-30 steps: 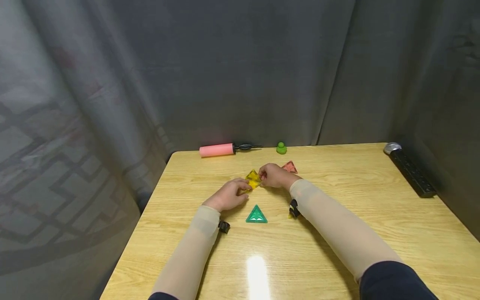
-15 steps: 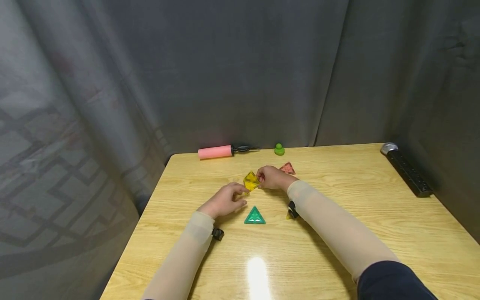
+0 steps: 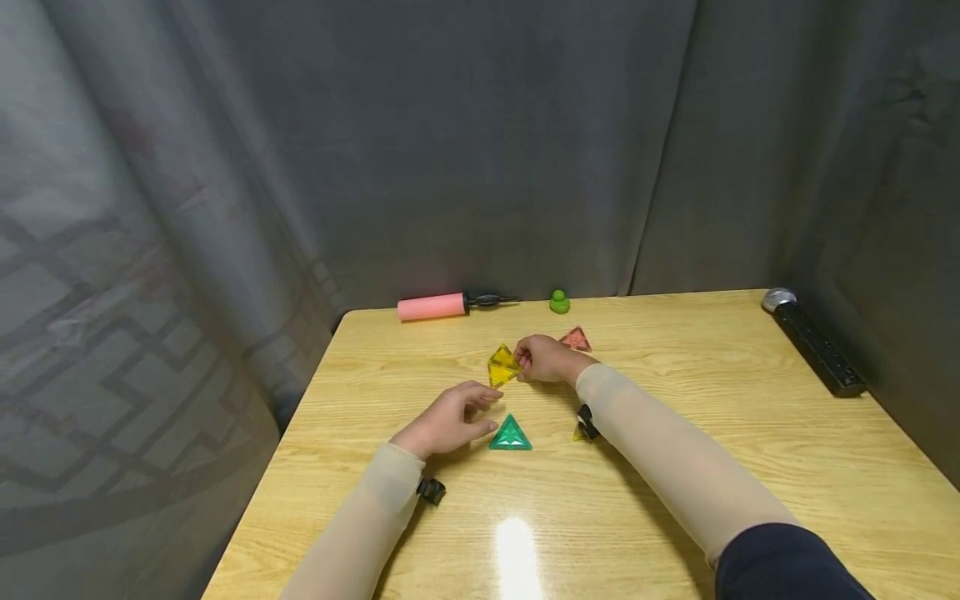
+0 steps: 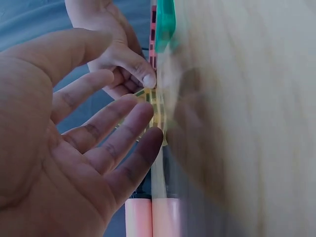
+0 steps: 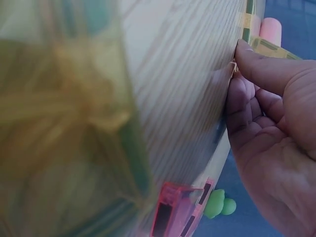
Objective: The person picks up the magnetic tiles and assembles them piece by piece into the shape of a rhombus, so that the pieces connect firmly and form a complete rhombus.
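Note:
Two translucent yellow triangle tiles lie edge to edge in the head view, a farther tile [image 3: 502,355] and a nearer tile [image 3: 501,376]. My right hand [image 3: 549,360] pinches the right corner of this yellow pair between thumb and fingers, also visible in the right wrist view. Left of it, my left hand [image 3: 450,418] hovers palm sideways with fingers extended, holding nothing. Close to its thumb sits a green triangle tile [image 3: 511,435] on the table. A pink triangle tile [image 3: 577,339] lies behind my right hand, partly hidden by it.
Another yellow tile [image 5: 64,138] shows large in the right wrist view, mostly hidden under the wrist camera in the head view. Along the back edge are a pink pump [image 3: 432,307] and a green duck-like toy [image 3: 559,302]. A black microphone [image 3: 817,346] lies at right.
My left hand has drawn back from the yellow tiles toward me, its fingers spreading. The two yellow tiles have come together. My right hand stays at their corner.

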### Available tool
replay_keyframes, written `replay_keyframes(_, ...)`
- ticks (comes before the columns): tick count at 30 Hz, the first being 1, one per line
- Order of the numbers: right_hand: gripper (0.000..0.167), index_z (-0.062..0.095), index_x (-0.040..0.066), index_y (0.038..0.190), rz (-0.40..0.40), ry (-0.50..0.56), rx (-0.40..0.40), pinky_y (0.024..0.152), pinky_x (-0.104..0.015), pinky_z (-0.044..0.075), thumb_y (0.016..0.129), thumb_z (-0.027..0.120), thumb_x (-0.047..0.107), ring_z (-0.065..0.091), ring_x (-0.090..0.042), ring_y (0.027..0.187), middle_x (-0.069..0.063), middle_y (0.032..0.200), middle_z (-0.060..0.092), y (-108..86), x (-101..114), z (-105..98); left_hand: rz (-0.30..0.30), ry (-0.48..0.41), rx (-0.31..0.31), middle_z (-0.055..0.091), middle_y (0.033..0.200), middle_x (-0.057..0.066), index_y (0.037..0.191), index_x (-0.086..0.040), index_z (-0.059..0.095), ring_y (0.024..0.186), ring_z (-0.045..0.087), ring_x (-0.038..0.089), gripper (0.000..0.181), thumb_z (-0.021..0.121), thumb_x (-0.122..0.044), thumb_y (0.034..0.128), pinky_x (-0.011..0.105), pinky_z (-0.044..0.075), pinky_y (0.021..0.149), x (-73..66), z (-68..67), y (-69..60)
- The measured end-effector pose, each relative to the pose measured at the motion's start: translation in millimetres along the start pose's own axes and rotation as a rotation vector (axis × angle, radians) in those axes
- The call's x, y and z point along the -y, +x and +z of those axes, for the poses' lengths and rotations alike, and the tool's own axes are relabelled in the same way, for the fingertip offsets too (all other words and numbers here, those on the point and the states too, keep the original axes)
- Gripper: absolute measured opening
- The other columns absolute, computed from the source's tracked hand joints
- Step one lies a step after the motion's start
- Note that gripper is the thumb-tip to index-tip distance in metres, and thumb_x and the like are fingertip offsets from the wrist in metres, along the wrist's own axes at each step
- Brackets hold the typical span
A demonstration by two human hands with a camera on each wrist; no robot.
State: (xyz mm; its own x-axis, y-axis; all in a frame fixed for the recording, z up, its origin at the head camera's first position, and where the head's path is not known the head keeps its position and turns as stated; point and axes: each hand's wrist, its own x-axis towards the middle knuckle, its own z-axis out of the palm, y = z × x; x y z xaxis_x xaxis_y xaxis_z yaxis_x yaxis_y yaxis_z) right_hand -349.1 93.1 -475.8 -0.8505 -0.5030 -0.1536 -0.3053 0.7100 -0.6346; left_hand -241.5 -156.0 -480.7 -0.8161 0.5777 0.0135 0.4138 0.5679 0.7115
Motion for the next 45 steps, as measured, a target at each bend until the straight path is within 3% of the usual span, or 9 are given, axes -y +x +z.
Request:
replay_keyframes(5, 0.021, 0.066, 0.005, 0.105, -0.007, -0.004, -0.001, 0.079, -0.03, 0.048, 0.091, 0.082, 0.008, 0.056, -0.014, 0.083, -0.003, 0.09, 0.06, 0.9, -2.6, -0.5, 0.014, -0.009, -0.005, 0.062, 0.139, 0.003, 0.145, -0.013, 0.062, 0.124, 0.062, 0.021, 0.047, 0.073, -0.025, 0.1016, 0.043, 0.051, 0.106, -2.3, 3.1, -3.5)
replay_keyframes(11, 0.02, 0.066, 0.007, 0.101, -0.008, -0.011, -0.002, 0.079, -0.031, 0.049, 0.091, 0.082, 0.008, 0.056, -0.015, 0.083, -0.003, 0.09, 0.061, 2.1, -4.0, 0.3, 0.011, -0.023, 0.03, 0.062, 0.141, 0.005, 0.148, -0.013, 0.059, 0.126, 0.061, 0.022, 0.052, 0.075, -0.021, 0.0999, 0.042, 0.051, 0.106, -6.8, 5.4, -5.2)
replay_keyframes(20, 0.018, 0.064, 0.007, 0.101, 0.009, -0.005, 0.014, 0.08, -0.032, 0.047, 0.093, 0.08, 0.008, 0.055, -0.016, 0.083, -0.003, 0.089, 0.06, 0.1, 0.1, -0.5, 0.029, 0.056, 0.077, 0.06, 0.143, 0.0, 0.152, -0.015, 0.055, 0.124, 0.058, 0.016, 0.066, 0.083, -0.028, 0.0934, 0.037, 0.049, 0.106, -9.6, 13.0, -4.0)
replay_keyframes(33, 0.019, 0.064, 0.008, 0.103, -0.007, -0.048, 0.008, 0.08, -0.031, 0.048, 0.093, 0.081, 0.01, 0.056, -0.015, 0.084, -0.002, 0.091, 0.06, 1.0, -0.6, -2.2, 0.037, 0.046, 0.094, 0.062, 0.132, -0.006, 0.145, -0.018, 0.063, 0.116, 0.059, 0.013, 0.062, 0.088, -0.03, 0.089, 0.033, 0.051, 0.101, -9.8, 17.7, 1.0)
replay_keyframes(45, 0.019, 0.063, 0.007, 0.103, 0.011, -0.037, 0.024, 0.08, -0.033, 0.047, 0.095, 0.08, 0.01, 0.055, -0.017, 0.084, -0.003, 0.091, 0.059, -2.3, 3.2, -2.6, 0.083, 0.127, 0.106, 0.059, 0.139, -0.007, 0.142, -0.016, 0.064, 0.116, 0.058, 0.012, 0.058, 0.087, -0.023, 0.0892, 0.03, 0.05, 0.103, -10.8, 19.7, 3.2)
